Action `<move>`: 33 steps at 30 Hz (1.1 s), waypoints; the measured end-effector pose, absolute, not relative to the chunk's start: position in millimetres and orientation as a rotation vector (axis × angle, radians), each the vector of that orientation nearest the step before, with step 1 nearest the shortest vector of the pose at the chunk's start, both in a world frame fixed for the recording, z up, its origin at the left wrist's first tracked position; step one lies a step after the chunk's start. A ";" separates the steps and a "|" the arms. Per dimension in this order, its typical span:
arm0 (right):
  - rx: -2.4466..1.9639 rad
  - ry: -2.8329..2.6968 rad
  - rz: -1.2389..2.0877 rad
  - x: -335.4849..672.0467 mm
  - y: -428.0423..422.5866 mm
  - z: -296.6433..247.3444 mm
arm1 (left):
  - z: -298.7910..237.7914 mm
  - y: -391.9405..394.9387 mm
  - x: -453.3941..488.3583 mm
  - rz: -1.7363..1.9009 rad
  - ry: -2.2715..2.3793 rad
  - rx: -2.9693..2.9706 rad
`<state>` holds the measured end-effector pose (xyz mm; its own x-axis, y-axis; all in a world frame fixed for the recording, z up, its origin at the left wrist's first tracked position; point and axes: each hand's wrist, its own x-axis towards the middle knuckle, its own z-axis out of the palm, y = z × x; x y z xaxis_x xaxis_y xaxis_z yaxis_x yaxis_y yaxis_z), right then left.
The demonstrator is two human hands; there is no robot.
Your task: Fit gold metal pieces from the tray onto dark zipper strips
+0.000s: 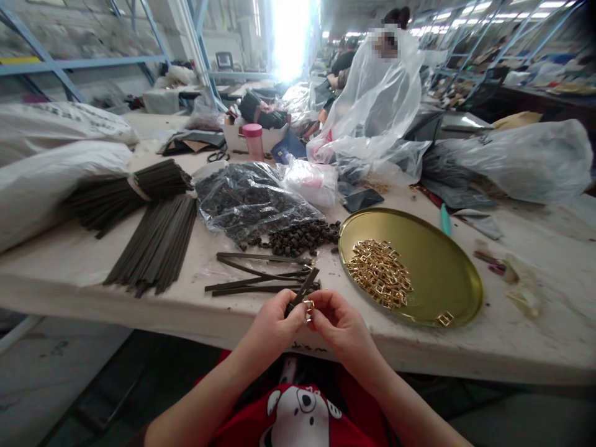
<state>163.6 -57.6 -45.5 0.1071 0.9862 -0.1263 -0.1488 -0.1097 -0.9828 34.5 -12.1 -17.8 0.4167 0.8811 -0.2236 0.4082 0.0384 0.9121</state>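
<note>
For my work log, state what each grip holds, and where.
Left grip: a dark strap, by its lower end. Right grip: a gold buckle, apparently by its right side.

From your left hand [278,315], a low strip of tabletop [193,292] offers passage towards 9 o'clock. At 11, loose straps [254,287] lie just past your fingers; at 10, the flat stack of strips [153,242] bars further reach. Dark loops [298,239] obstruct 12. Towards 2 from your right hand [343,323], the tray [437,267] gives room beyond its buckle heap [379,273].
</note>
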 end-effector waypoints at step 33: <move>-1.454 -1.330 1.018 168.7 -66.9 -51.4 | -25.0 -23.4 30.6 0.516 1.218 1.758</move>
<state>168.7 -66.9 -51.4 0.0859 0.9963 -0.0037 0.2639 -0.0263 -0.9642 30.6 -23.4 -25.0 0.4261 0.8923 -0.1494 0.5130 -0.1022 0.8523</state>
